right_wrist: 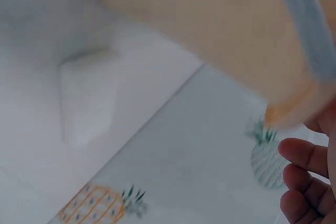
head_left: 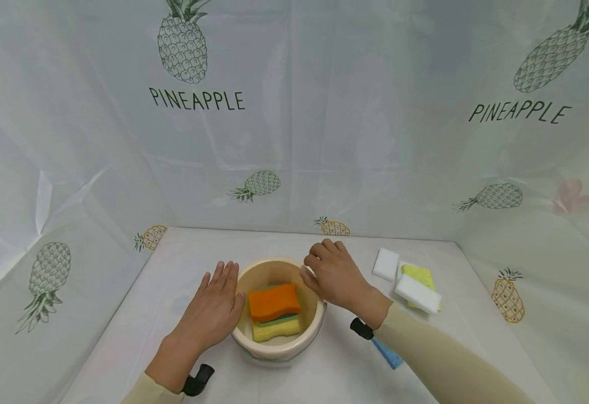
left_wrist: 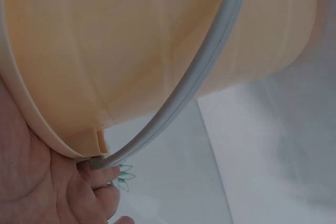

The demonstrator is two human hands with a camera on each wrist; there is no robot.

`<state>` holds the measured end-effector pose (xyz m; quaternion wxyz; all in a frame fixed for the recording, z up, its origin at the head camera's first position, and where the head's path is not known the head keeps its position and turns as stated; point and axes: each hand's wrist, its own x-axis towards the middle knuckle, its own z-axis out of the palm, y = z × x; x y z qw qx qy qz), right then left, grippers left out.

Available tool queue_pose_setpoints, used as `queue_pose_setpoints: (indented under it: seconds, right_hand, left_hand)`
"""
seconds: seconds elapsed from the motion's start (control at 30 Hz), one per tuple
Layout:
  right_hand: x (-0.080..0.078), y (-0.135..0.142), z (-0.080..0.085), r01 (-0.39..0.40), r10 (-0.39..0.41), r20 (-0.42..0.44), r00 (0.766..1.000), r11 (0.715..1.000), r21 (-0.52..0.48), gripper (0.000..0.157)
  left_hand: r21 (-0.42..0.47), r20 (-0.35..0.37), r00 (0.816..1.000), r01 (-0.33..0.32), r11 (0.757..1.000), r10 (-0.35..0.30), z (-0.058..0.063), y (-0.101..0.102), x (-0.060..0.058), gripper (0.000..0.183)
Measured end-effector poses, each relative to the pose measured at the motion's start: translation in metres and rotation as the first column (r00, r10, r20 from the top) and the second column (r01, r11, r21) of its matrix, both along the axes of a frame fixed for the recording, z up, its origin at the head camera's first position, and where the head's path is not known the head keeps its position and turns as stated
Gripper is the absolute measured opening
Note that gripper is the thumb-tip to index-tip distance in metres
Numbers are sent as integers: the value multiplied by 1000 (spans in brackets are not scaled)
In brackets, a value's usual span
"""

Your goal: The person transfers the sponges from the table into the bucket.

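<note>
A cream bucket [head_left: 277, 352] with a grey handle [left_wrist: 181, 87] stands on the table. Inside lie an orange sponge [head_left: 274, 303] and, below it, a yellow sponge [head_left: 276, 329] with a green layer. My left hand [head_left: 212, 308] rests on the bucket's left side, fingers extended; its palm is against the rim in the left wrist view. At the right rim is my right hand [head_left: 337, 275], thumb by the edge. The right wrist view is blurred and shows its fingers [right_wrist: 307, 156] loosely bent just past the rim, with part of the hand out of frame.
Right of the bucket lie a white sponge [head_left: 386, 264], a yellow-green sponge [head_left: 418, 274] and another white sponge [head_left: 418, 293] partly over it. A blue sponge [head_left: 388, 354] shows beneath the right forearm. A pineapple-printed curtain [head_left: 294, 140] surrounds the white table [head_left: 137, 348].
</note>
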<state>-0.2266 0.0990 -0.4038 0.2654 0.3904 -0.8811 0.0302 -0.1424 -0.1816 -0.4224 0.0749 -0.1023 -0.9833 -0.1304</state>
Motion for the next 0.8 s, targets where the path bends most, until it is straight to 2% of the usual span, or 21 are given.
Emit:
queue_pose_setpoints:
  seconds: [0.23, 0.4, 0.6, 0.8]
  right_hand:
    - [-13, 59, 0, 110, -112, -65, 992, 994, -22, 23]
    - [-18, 103, -6, 196, -197, -64, 978, 980, -14, 28]
    - [-20, 152, -14, 253, -252, -48, 966, 967, 10, 36]
    - [-16, 195, -24, 323, -321, -40, 946, 944, 70, 48]
  left_hand:
    - [10, 1, 1000, 0, 1000, 0, -1, -1, 1, 63]
    - [13, 2, 1000, 4, 1000, -4, -2, -1, 1, 63]
    - [17, 1, 1000, 6, 1000, -6, -2, -1, 0, 64]
    - [16, -6, 1000, 9, 1000, -9, -3, -1, 0, 63]
